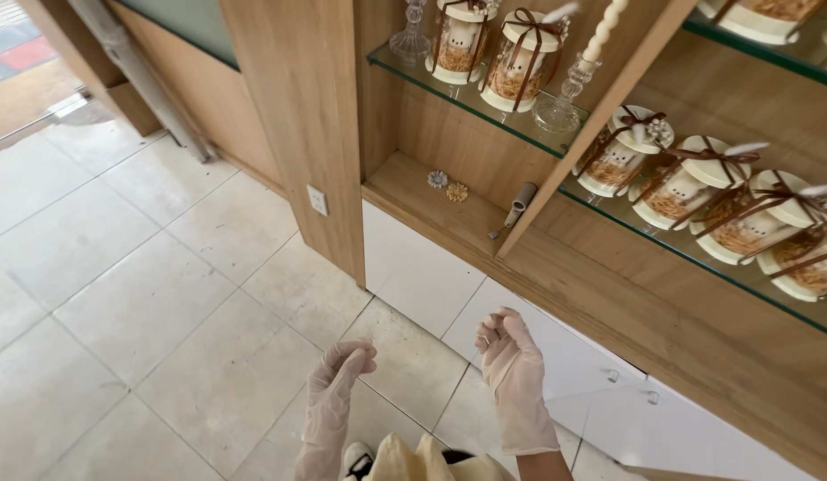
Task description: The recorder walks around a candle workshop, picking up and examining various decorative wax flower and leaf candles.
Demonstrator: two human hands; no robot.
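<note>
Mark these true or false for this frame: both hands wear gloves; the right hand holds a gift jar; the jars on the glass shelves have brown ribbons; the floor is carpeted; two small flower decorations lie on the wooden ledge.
1. Both hands wear thin pale gloves: true, the left hand and the right hand.
2. The right hand holds a gift jar: false. It is empty, fingers curled, in front of the white cabinet.
3. The gift jars on the glass shelf have brown ribbons: true.
4. The floor is carpeted: false. It is pale tile.
5. Two small flower decorations lie on the wooden ledge: true.
</note>
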